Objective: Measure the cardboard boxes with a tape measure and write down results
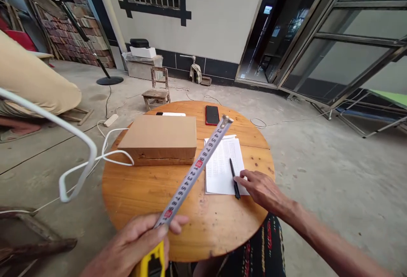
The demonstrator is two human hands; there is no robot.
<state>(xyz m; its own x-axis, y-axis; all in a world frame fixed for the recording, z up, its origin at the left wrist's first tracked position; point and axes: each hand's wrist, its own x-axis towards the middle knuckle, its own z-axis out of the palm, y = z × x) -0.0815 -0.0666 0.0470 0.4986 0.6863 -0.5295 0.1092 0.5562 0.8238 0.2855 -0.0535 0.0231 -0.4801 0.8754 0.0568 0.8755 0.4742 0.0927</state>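
Observation:
My left hand (pixel 140 239) is closed around a yellow tape measure (pixel 152 262) at the bottom of the view. Its silver blade (pixel 187 181) is pulled out and slants up and right over the round wooden table, its metal hook tip short of the phone. On the right, my right hand (pixel 260 188) has its fingertips at a black pen (pixel 234 179), which lies along white printed sheets (pixel 219 166). The fingers are bent and pinched at the pen's side. Left of the blade sits a closed brown cardboard box (pixel 162 135).
A phone with a red edge (pixel 212 115) and a white object (pixel 173 114) lie at the far side of the wooden table (pixel 143 188). White bent tubing (pixel 89 154) reaches in from the left. Behind are a small wooden chair (pixel 157 88) and a person's leg (pixel 41 77).

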